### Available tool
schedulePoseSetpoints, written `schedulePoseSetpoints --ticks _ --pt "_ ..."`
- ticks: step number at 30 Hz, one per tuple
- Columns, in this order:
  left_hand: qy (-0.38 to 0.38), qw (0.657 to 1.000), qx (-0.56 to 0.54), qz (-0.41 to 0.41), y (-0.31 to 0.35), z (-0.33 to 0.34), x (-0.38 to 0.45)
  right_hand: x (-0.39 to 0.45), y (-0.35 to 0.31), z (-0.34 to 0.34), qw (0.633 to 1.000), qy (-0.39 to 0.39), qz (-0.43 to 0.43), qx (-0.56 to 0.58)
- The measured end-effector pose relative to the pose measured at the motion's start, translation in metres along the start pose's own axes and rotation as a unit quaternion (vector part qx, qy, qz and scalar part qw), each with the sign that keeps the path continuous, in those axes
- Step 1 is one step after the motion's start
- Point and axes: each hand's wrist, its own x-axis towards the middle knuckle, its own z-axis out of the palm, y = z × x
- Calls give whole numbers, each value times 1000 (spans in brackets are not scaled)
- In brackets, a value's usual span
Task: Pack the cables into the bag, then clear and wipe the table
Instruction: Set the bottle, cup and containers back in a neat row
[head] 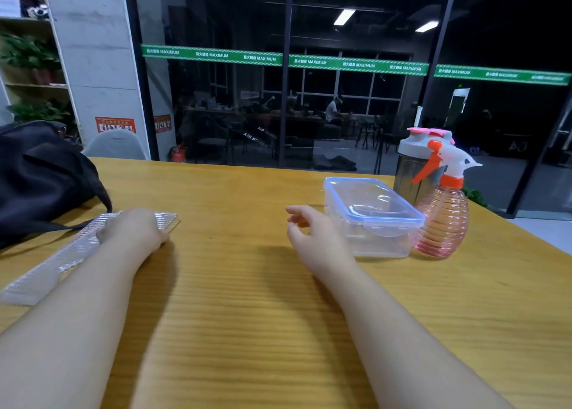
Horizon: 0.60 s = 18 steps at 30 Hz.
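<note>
Clear plastic box (373,215) and pink spray bottle (442,210) flank right hand (312,227).

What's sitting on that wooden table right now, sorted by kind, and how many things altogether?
Bags: 1, the black bag at the far left.
Clear ribbed plastic trays: 1, the ribbed tray under the left hand.
Lidded clear boxes: 1, the food box beside the right hand.
Bottles: 2, the shaker bottle and the pink spray bottle.
Total: 5.
</note>
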Motion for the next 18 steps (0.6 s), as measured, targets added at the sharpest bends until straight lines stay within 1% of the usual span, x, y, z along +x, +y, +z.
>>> schedulePoseSetpoints --ticks 3,6,8,11,13,16,18 --pt "-18 1000 -21 13 8 -1 -6 0 -1 0 1000 0 1 2" --pt "-15 998 -52 37 10 2 -7 0 -2 -1 1000 -5 6 3" --pt "-7 999 -46 19 9 5 -6 -1 -3 -1 1000 -6 7 3" --pt "-37 998 -10 -55 2 8 -4 -2 -3 0 1000 -2 12 12" --pt "-61 994 -18 -83 -3 10 -4 -2 -3 0 1000 -3 15 17" --pt "-65 993 -18 -93 -1 6 -11 -3 -3 -1 1000 -9 14 19" --pt "-59 995 -7 -82 5 2 -17 -3 -2 -1 1000 -12 13 16"
